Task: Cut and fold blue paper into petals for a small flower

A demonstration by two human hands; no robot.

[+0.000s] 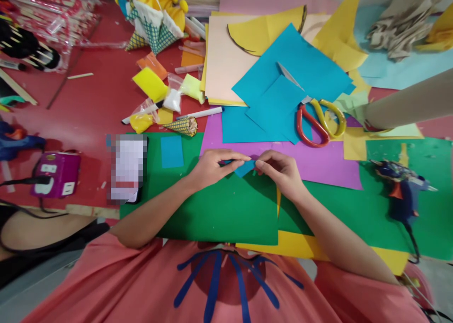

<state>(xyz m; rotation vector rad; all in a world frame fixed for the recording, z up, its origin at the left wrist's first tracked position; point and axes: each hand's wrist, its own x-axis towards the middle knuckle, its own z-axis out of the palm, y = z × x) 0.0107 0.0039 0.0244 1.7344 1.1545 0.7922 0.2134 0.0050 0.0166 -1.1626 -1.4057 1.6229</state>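
Observation:
Between my two hands is a small piece of blue paper [244, 169], its lower part hanging as a point. My left hand [214, 168] pinches its left side between thumb and fingers. On the right side, the thumb and forefinger of my right hand [280, 170] grip it too. Both hands are above the green sheet [212, 214] and the near edge of a purple sheet [322, 165]. A small blue paper rectangle [171, 152] lies flat to the left. Scissors [314, 122] with red and yellow handles rest on the blue sheets [262, 125] beyond my right hand.
A glue gun [405, 191] lies at the right, its cord trailing down. At left are a phone [128, 167] and a purple power socket box [56, 174]. Farther back sit clay packets [150, 84], a small patterned cone [182, 126] and a standing pale tube [410, 101].

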